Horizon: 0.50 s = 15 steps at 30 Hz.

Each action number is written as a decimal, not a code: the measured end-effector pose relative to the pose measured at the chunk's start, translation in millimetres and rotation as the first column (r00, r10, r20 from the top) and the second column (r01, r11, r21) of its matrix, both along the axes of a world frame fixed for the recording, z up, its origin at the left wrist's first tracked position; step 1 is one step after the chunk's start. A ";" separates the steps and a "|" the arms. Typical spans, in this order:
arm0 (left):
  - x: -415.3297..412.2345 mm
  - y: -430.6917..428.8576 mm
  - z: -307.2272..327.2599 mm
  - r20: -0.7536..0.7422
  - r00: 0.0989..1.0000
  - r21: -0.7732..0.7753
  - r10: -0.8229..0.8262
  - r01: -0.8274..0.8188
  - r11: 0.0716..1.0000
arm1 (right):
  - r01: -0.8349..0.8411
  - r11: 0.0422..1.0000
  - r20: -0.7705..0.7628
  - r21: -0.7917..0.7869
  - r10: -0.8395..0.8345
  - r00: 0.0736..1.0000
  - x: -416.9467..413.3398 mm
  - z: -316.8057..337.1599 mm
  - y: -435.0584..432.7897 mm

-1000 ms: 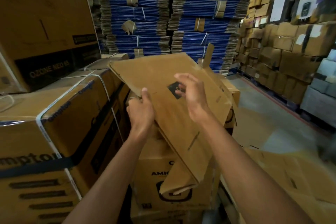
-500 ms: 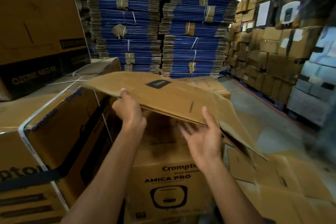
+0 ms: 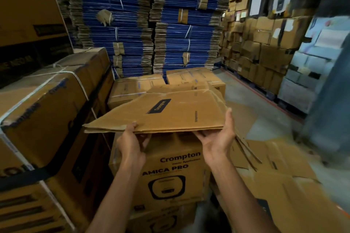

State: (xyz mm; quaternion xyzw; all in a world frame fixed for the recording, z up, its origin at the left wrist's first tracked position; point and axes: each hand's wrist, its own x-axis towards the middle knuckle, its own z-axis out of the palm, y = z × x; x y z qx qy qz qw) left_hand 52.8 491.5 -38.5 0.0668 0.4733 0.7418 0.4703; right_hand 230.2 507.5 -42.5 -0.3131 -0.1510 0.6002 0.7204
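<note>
Carton (image 3: 180,113), flattened and Crompton-branded, lies level: left hand (image 3: 132,143) pinches its near edge, right hand (image 3: 217,138) supports it open-palmed underneath.

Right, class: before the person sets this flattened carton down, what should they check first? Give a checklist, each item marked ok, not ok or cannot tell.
1. Left hand pinches the flattened carton at its near edge, thumb on top: ok.
2. Right hand supports it from beneath: ok.
3. Carton held roughly level: ok.
4. Top of the Amica Pro box below is free: cannot tell, the carton hides it.
5. Footing on the right: not ok, loose cardboard lies there.
</note>
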 end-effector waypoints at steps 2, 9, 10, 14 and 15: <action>-2.6 -2.4 0.2 -0.015 0.997 -0.038 -0.071 0.071 0.997 | 0.017 0.998 -0.019 -0.053 -0.018 1.000 9.6 -5.7 -2.4; 8.5 -6.2 -6.7 -0.009 0.968 -0.084 -0.249 0.247 0.965 | 0.036 0.993 -0.014 -0.114 -0.037 0.999 41.6 -6.3 -16.9; 14.1 -7.5 -8.1 -0.025 0.966 -0.058 -0.257 0.256 0.965 | 0.043 0.993 -0.008 -0.112 -0.044 0.999 48.7 -6.3 -19.0; 43.3 -16.2 -5.5 -0.059 0.966 0.019 -0.251 0.253 0.967 | 0.026 0.995 0.014 -0.095 -0.025 1.000 82.3 -7.5 -29.0; 51.8 -19.3 -3.6 -0.069 0.966 0.033 -0.251 0.253 0.967 | 0.021 0.996 0.017 -0.089 -0.020 1.000 91.4 -7.9 -32.1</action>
